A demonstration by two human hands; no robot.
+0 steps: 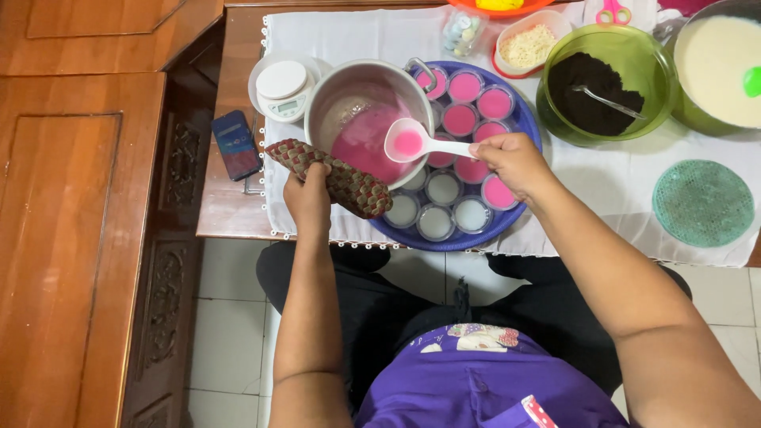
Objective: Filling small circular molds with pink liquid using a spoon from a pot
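Purple apron [483,380] at frame bottom; left hand [309,198] gripping pot [369,119] through potholder [341,178], right hand [515,162] clasping white ladle [416,143] of pink liquid, frame centre.

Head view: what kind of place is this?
Probably a home kitchen or dining spot set up for dessert making. A cloth-covered table carries a blue tray of small cups, a kitchen scale and a green bowl of dark crumbs, with carved wooden furniture and a tiled floor.

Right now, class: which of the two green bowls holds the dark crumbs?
The translucent green bowl beside the round blue tray, with a metal spoon inside; the other green bowl holds cream batter.
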